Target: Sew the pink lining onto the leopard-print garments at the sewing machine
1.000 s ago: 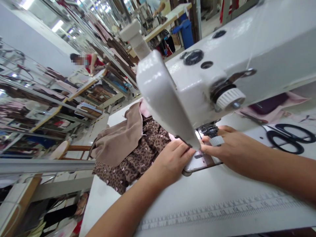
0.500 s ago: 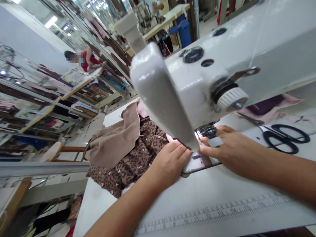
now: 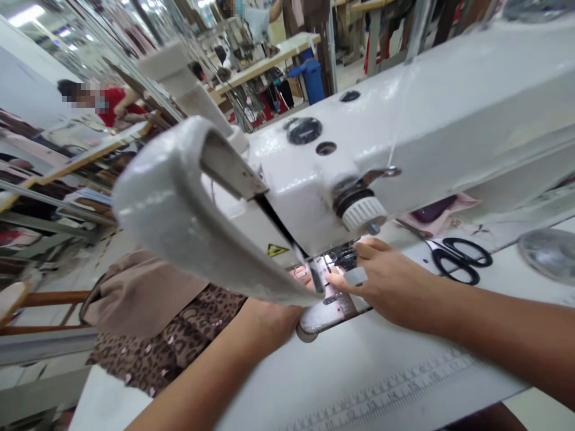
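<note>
My left hand [image 3: 274, 314] reaches in behind the pale guard of a white sewing machine [image 3: 287, 173]. Only a bit of its fingertips shows by the needle area, so its grip is hidden. On the other side of the needle, my right hand [image 3: 386, 278] has grey tape round one finger. Its fingers are drawn together beside the presser foot, and what is between them is too small to make out. Left of my left hand, a leopard-print fabric piece [image 3: 179, 341] lies on the table with plain brown fabric [image 3: 148, 293] over it.
Black-handled scissors [image 3: 462, 260] lie right of the machine, near a pink and purple cloth [image 3: 440, 212] and a round clear object [image 3: 550, 254]. A printed ruler scale [image 3: 386, 398] runs along the table front. A person in red [image 3: 117, 105] works at another table.
The view has shifted, so the machine appears further left and larger. My left hand has moved further behind the guard, its fingers now mostly hidden. My right hand stays by the needle.
</note>
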Tool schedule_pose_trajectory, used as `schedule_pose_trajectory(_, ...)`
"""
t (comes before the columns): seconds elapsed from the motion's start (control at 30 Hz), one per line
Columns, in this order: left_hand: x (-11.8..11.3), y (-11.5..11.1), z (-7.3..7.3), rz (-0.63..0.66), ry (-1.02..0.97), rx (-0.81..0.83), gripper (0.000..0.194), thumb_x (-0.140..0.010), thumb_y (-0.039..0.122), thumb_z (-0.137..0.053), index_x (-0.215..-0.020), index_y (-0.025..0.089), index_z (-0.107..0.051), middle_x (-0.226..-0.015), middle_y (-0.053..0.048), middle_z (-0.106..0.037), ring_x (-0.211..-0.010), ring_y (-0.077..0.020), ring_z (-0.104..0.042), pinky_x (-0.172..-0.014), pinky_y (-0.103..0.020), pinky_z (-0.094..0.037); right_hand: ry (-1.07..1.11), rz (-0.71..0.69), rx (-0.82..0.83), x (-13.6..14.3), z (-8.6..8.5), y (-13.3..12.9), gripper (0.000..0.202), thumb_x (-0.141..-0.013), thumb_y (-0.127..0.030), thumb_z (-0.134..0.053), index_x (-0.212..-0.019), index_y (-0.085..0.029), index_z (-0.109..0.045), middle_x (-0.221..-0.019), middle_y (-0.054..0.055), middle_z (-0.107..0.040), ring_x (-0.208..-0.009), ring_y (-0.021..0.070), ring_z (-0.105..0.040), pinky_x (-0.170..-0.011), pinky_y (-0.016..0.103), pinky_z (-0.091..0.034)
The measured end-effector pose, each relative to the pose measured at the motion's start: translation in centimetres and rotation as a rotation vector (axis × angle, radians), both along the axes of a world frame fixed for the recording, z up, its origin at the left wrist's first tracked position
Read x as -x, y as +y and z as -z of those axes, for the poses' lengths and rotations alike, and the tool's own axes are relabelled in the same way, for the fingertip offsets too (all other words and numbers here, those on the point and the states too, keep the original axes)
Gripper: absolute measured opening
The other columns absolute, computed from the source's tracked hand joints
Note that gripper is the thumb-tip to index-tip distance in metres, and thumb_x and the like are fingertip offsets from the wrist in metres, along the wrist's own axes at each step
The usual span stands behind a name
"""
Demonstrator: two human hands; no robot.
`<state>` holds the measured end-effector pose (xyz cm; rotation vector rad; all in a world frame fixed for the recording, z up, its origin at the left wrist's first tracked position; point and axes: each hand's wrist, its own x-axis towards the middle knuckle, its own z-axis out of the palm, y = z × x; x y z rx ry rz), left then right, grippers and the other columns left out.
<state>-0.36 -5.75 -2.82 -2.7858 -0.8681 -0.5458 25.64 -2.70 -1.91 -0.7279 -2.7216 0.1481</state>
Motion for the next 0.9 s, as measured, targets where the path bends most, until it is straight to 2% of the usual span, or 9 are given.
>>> schedule_pose_trajectory(0.1, 0.7, 0.7, 0.7, 0.011, -0.058, -0.011, 0.034, -0.101, 0.012, -0.045, -0.129, 0.019, -0.062, -0.112, -0.009, -0.076, -0.109, -0.0215, -0.071, -0.099, -0.036, -0.061, -0.019, 0.030, 0.060, 0.2, -0.4, 0.2, 0.038, -0.074, 0.002, -0.056, -0.100, -0.021, -0.072, -0.087, 0.005, -0.069, -0.086, 0.0220, -0.056, -0.080, 0.034, -0.039)
schedule_pose_trajectory(0.23, 0.9, 1.5, -0.6, 0.056, 0.031, 0.111, 0.034, -0.099, 0.011, -0.050, -0.131, 0.017, -0.062, -0.114, -0.011, -0.076, -0.110, -0.0217, -0.072, -0.098, -0.037, -0.062, 0.025, 0.041, 0.070, 0.3, -0.4, 0.1, 0.033, -0.077, 0.002, -0.058, -0.095, -0.021, -0.073, -0.102, 0.006, -0.071, -0.097, 0.0220, -0.058, -0.084, 0.033, -0.039)
schedule_pose_trajectory(0.33, 0.4, 1.7, -1.8, 0.077, -0.007, 0.140, 0.034, -0.100, 0.008, -0.047, -0.130, 0.016, -0.062, -0.112, -0.011, -0.076, -0.107, -0.0211, -0.072, -0.093, -0.037, -0.063, 0.051, 0.054, 0.035, 0.3, -0.2, -0.1, 0.042, -0.074, 0.005, -0.057, -0.102, -0.021, -0.075, -0.094, 0.006, -0.071, -0.089, 0.0218, -0.057, -0.082, 0.033, -0.039)
schedule_pose_trajectory(0.47, -0.6, 1.4, -2.4, 0.101, -0.026, 0.089, 0.024, -0.100, 0.007, -0.046, -0.110, 0.013, -0.067, -0.100, -0.011, -0.075, -0.094, -0.0194, -0.071, -0.089, -0.035, -0.061, 0.062, 0.056, -0.031, 0.3, -0.1, -0.2, 0.047, -0.072, 0.007, -0.055, -0.105, -0.021, -0.075, -0.078, 0.004, -0.066, -0.077, 0.0209, -0.053, -0.078, 0.033, -0.040)
schedule_pose_trajectory(0.53, -1.2, 1.1, -2.5, 0.086, -0.002, 0.032, 0.023, -0.101, 0.008, -0.045, -0.101, 0.012, -0.068, -0.095, -0.012, -0.075, -0.090, -0.0202, -0.069, -0.087, -0.035, -0.060, 0.073, 0.049, -0.049, 0.2, -0.1, -0.1, 0.044, -0.073, 0.007, -0.055, -0.100, -0.021, -0.075, -0.079, 0.004, -0.067, -0.078, 0.0207, -0.054, -0.078, 0.033, -0.040)
schedule_pose_trajectory(0.67, -1.8, 0.6, -2.9, 0.082, 0.005, -0.036, 0.031, -0.106, 0.013, -0.038, -0.094, 0.011, -0.066, -0.091, -0.012, -0.074, -0.081, -0.0191, -0.067, -0.078, -0.033, -0.059, 0.110, 0.020, -0.072, 0.2, 0.2, -0.1, 0.034, -0.074, 0.006, -0.058, -0.090, -0.020, -0.074, -0.089, 0.006, -0.071, -0.085, 0.0213, -0.058, -0.080, 0.033, -0.042)
schedule_pose_trajectory(0.9, -1.1, 1.6, -3.0, 0.137, 0.024, 0.022, 0.031, -0.106, 0.012, -0.037, -0.097, 0.012, -0.066, -0.090, -0.011, -0.075, -0.080, -0.0180, -0.069, -0.075, -0.032, -0.061, 0.110, 0.029, -0.063, 0.1, 0.4, -0.2, 0.034, -0.073, 0.005, -0.058, -0.089, -0.021, -0.074, -0.083, 0.006, -0.069, -0.081, 0.0210, -0.057, -0.076, 0.033, -0.042)
